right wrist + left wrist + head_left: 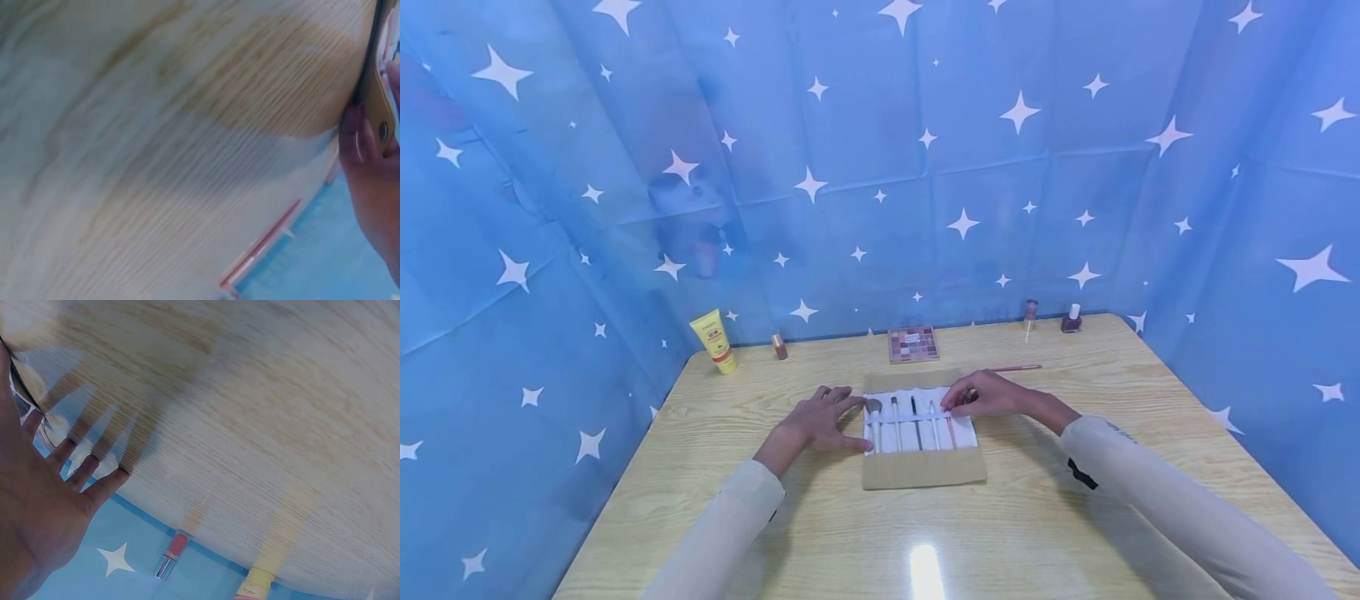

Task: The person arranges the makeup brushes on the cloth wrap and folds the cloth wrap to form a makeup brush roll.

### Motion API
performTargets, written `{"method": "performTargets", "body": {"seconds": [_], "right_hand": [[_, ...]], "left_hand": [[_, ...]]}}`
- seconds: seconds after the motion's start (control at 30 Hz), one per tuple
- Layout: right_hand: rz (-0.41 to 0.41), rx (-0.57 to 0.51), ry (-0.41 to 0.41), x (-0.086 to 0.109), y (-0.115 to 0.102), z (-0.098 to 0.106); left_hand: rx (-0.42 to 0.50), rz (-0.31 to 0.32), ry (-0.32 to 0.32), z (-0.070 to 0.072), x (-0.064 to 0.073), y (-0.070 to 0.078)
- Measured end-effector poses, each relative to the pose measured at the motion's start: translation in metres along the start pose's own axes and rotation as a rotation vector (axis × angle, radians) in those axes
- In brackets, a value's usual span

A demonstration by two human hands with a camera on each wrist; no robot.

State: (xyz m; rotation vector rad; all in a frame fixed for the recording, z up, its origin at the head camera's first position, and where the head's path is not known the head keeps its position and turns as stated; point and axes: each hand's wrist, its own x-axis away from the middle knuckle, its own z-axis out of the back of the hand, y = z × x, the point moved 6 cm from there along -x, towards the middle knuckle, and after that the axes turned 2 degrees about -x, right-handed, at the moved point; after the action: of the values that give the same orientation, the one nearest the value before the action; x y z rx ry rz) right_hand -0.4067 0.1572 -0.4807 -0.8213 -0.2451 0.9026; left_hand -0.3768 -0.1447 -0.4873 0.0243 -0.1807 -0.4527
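An unrolled tan makeup brush case [925,471] with a white lining lies on the table, with several makeup brushes [897,425] standing in a row under its band. My left hand [820,419] rests at the case's left edge, thumb and fingers spread beside a fluffy brush [876,417]. With curled fingers, my right hand [988,394] pinches the upper end of the rightmost, pink-handled brush [952,432] at the band. The right wrist view shows that hand against the case's edge, near a snap button [383,131]; its fingertips are partly hidden there.
Behind the case lie an eyeshadow palette [913,344] and a thin pink stick [1018,367]. Along the back edge stand a yellow tube [713,340], a small lip gloss [779,347], another cosmetic tube [1030,317] and a dark nail polish bottle [1071,320]. Blue star-patterned curtains [880,192] surround the table.
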Motion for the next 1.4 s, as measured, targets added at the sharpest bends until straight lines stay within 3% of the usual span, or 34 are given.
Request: {"method": "performTargets", "body": {"seconds": [0.23, 0.47, 0.7, 1.1, 1.23, 1.4], "right_hand": [[-0.02, -0.027, 0.009, 0.002, 0.003, 0.01], [-0.063, 0.038, 0.051, 0.007, 0.012, 0.029], [-0.054, 0.091, 0.082, 0.017, 0.016, 0.05], [-0.136, 0.145, 0.219, 0.04, 0.033, 0.101], [-0.198, 0.157, 0.262, 0.051, 0.039, 0.112], [-0.208, 0.206, 0.29, 0.06, 0.047, 0.119]], "left_hand": [[-0.012, 0.002, -0.003, 0.0, 0.0, -0.002], [-0.004, 0.0, 0.005, -0.001, 0.001, -0.004], [0.0, -0.008, -0.008, -0.003, -0.001, -0.005], [0.01, -0.011, -0.016, -0.003, 0.0, -0.003], [0.016, -0.021, -0.019, -0.002, 0.002, 0.0], [0.016, -0.021, -0.018, -0.002, 0.004, 0.001]]}}
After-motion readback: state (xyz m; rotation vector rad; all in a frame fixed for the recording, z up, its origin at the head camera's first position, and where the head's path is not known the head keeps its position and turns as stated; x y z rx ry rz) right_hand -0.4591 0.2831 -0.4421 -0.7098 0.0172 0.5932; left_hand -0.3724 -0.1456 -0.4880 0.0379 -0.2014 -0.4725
